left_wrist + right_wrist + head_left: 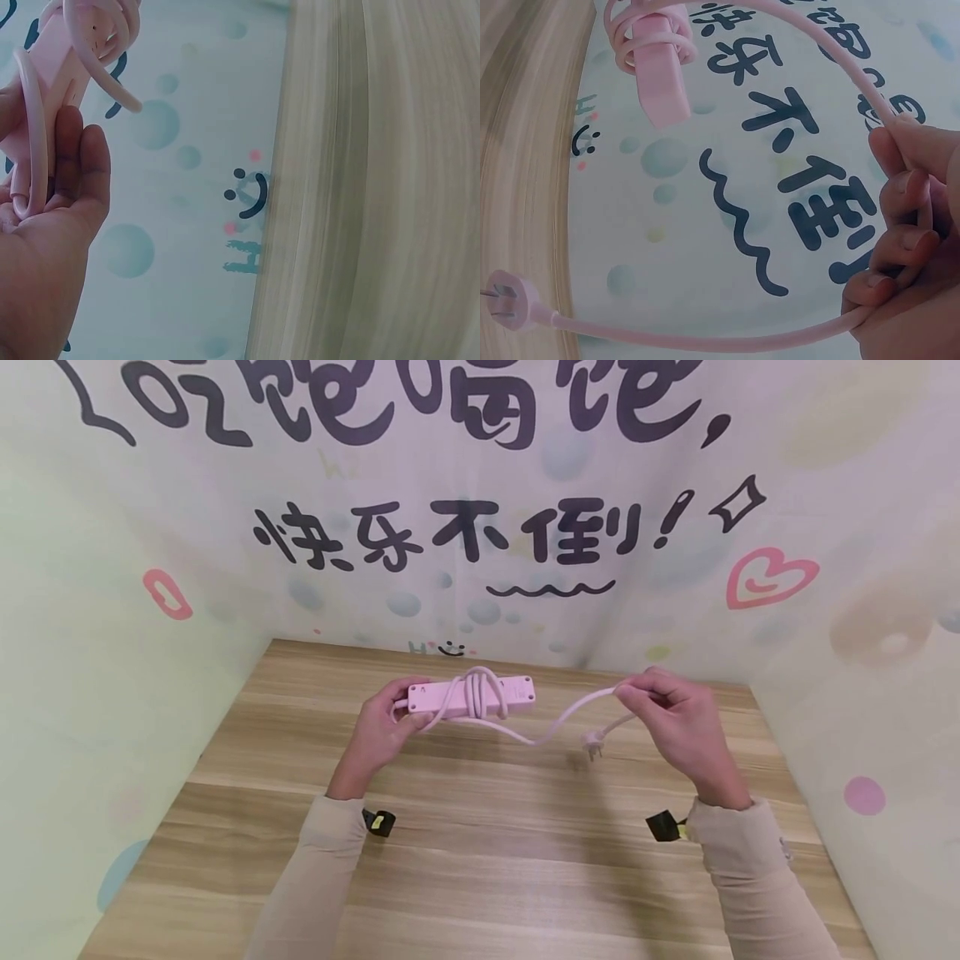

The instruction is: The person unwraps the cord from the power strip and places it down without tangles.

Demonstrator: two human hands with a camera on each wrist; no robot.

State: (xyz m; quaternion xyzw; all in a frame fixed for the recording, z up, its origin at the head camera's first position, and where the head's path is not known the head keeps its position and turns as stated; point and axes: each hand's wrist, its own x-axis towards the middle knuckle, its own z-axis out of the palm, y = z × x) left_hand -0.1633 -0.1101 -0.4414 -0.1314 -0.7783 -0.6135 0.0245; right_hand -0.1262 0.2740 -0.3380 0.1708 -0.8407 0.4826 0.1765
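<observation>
A pink power strip [519,691] is held above the table by my left hand [381,727], which grips its left end between thumb and fingers. Several loops of its pink cord [477,693] are wound around the strip's middle. From there the cord runs in a slack curve to my right hand [678,718], whose thumb and curled fingers hold it. Beyond that grip a short length hangs down to the plug [592,742], its prongs pointing downward. In the right wrist view the plug [511,301] dangles at lower left, and the strip [660,90] shows at the top.
The wood-grain table [480,877] lies under both hands. A white printed cloth [465,610] with dark lettering stands behind it and along both sides. A small black device is strapped at each wrist, near the beige sleeves [322,852].
</observation>
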